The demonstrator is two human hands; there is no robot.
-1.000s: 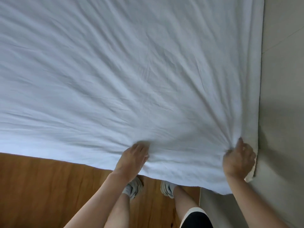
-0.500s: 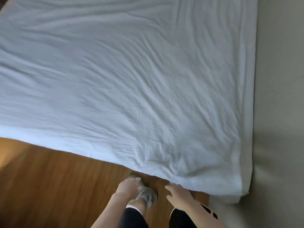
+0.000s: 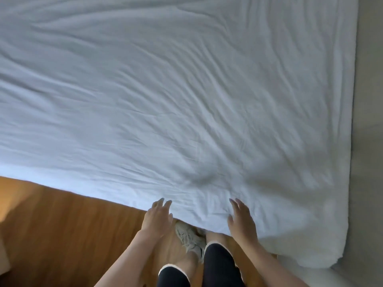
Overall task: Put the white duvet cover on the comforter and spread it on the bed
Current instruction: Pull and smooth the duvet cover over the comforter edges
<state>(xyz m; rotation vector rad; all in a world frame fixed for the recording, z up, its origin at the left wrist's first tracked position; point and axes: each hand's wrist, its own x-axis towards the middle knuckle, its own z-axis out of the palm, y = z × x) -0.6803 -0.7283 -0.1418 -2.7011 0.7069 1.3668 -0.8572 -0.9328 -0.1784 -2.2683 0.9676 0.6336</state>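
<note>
Both hands have let go of the bunched cloth they gripped a second ago and have come back to the near hem with fingers spread, and the sharp pull-creases have gone slack.

Left to right: wooden floor (image 3: 62, 228) lies bare along the near-left side of the bed, giving standing room up to the hem. One left hand (image 3: 156, 218) hovers at the hem, its fingers (image 3: 163, 204) straight and apart, tips at the cloth's edge, holding nothing. Between the arms, one grey sneaker (image 3: 189, 238) shows on the floor, its toe under the overhang; the other foot is hidden. One right hand (image 3: 241, 221) lies palm-down on the cloth just inside the hem, fingers straight, holding nothing.

One white duvet cover (image 3: 186, 100) lies spread over the bed, filling most of the view, softly wrinkled, with its near hem running diagonally down toward the right. Its near-right corner (image 3: 306, 259) is rounded and thick, hanging just over the bed's edge. Along the right side the cover runs close against a beige wall (image 3: 371, 121).
</note>
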